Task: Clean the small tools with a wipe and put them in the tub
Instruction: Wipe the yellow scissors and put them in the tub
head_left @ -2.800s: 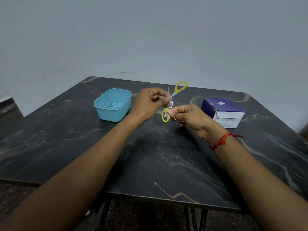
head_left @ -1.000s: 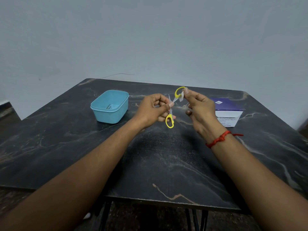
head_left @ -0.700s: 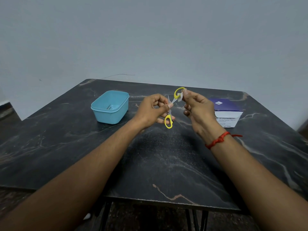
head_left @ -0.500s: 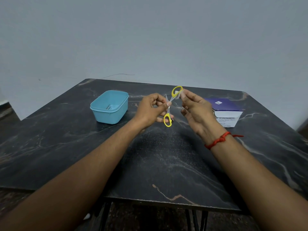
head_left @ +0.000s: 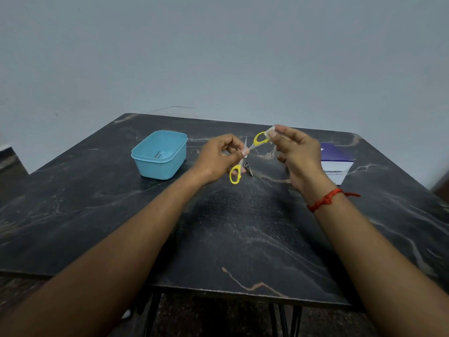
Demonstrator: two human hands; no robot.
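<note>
The small scissors (head_left: 255,141) are up in the air over the far middle of the bench (head_left: 243,227), between the person's two hands and to the right of the tub (head_left: 158,170). They're spread wide open. One handle arm runs up and to the right, its yellow loop at the top. The other arm drops almost straight down, and its yellow loop hangs just above the bench. One thin, pale metal blade tip sticks up beside the left hand (head_left: 218,159). I can't make out the second blade behind the fingers (head_left: 244,152).

The left hand pinches the scissors near the pivot, thumb and forefinger closed on the metal and the other fingers curled in. The right hand (head_left: 298,154) is raised with its palm turned inward. Its thumb and forefinger tips nip a small white wipe (head_left: 271,131) against the outer edge of the upper yellow loop, and its remaining fingers are loosely bent.

The tub is light blue with an open top, and a small metal piece (head_left: 158,154) lies on its floor. A little metal nail clipper (head_left: 248,169) lies on the bench just beside the lower loop. A purple and white box (head_left: 336,166) sits partly hidden behind the right hand. There's a red thread (head_left: 325,199) tied round the right wrist.
</note>
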